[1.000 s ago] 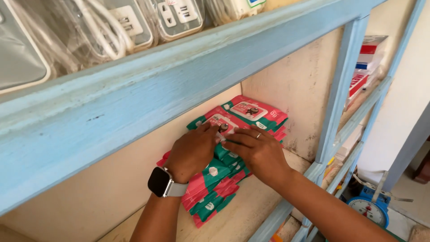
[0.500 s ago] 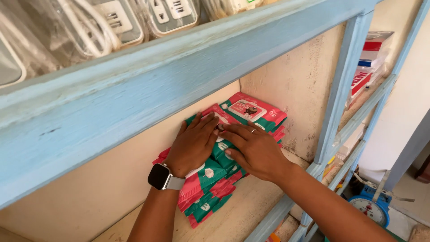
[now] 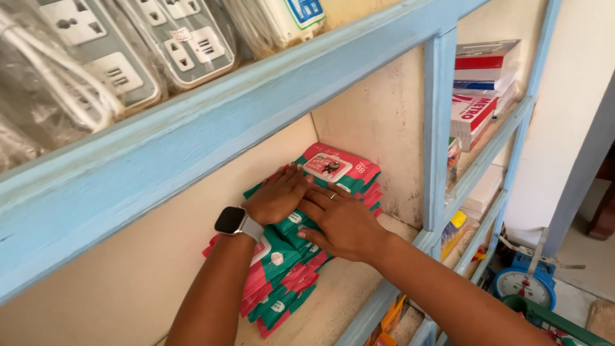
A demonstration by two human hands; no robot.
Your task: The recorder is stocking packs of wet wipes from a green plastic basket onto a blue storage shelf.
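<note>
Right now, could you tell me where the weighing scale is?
In the head view, the blue weighing scale sits low at the right, beside the blue shelf frame.

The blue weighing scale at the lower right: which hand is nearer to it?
Right. The right hand lies on the packets, on the side toward the weighing scale; the left hand rests farther left.

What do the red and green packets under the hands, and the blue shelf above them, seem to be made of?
Red and green packets: probably soft plastic film, glossy; they bend and overlap.
Blue shelf: likely painted wood; the matte paint looks worn and uneven.
</note>
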